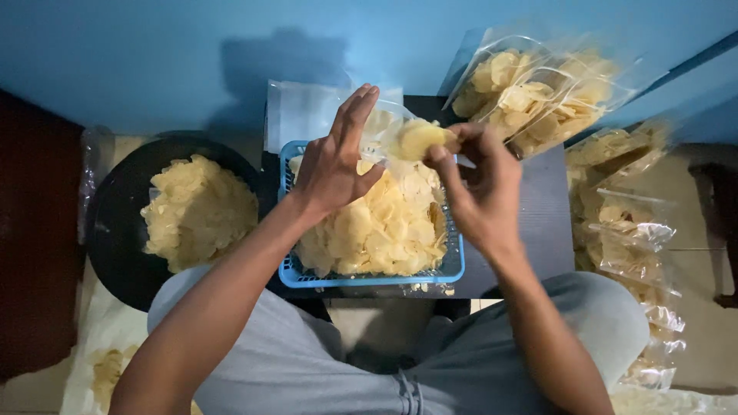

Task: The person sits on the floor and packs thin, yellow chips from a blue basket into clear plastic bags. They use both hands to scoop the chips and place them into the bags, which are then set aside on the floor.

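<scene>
Pinching thin, curled pale chips [419,138] over a ribbed blue basket [369,278].

One blue basket [453,270]; one black bowl [115,230]; two hands.

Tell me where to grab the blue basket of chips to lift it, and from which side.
Take the blue basket by its bare near rim, from the person's side. Chips heap above the rim, so avoid reaching over; the left hand and right hand crowd the far edge.

A small dark table [538,223] carries a blue basket [369,278] of pale chips and a filled clear bag [538,96].
</scene>
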